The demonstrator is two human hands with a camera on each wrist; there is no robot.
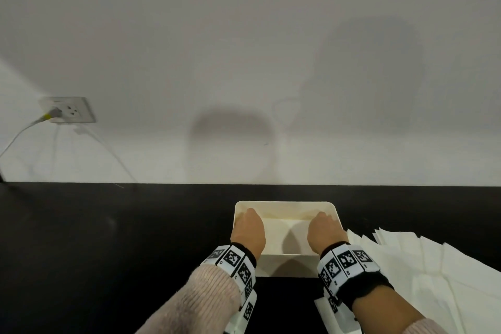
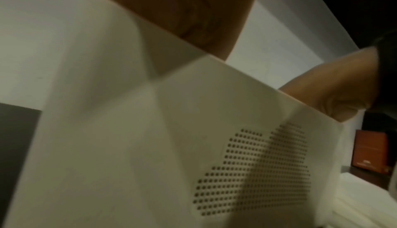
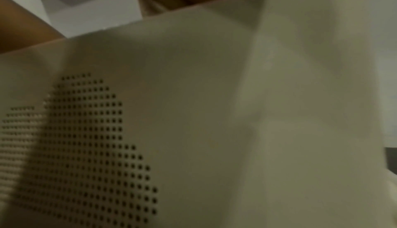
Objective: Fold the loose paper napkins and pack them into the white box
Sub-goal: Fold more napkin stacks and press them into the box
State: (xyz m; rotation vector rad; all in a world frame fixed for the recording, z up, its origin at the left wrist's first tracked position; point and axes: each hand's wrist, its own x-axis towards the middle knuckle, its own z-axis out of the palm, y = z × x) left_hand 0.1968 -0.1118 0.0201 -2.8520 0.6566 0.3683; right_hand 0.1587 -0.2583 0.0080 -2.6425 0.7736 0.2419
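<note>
Your black table (image 1: 108, 238) met a white wall (image 1: 244, 62); both hands (image 1: 248, 230) (image 1: 324, 233) reached into the box (image 1: 284, 205), grip hidden; napkins (image 1: 433, 266) beside it.

white box (image 1: 285, 206): 1 | hands: 2, left (image 1: 248, 230), right (image 1: 324, 233) | loose paper napkins (image 1: 423, 260): one spread heap, sheet count indeterminate | wall socket (image 1: 71, 110): 1 | plugged cable (image 1: 16, 138): 1 | table (image 1: 108, 238): 1
</note>
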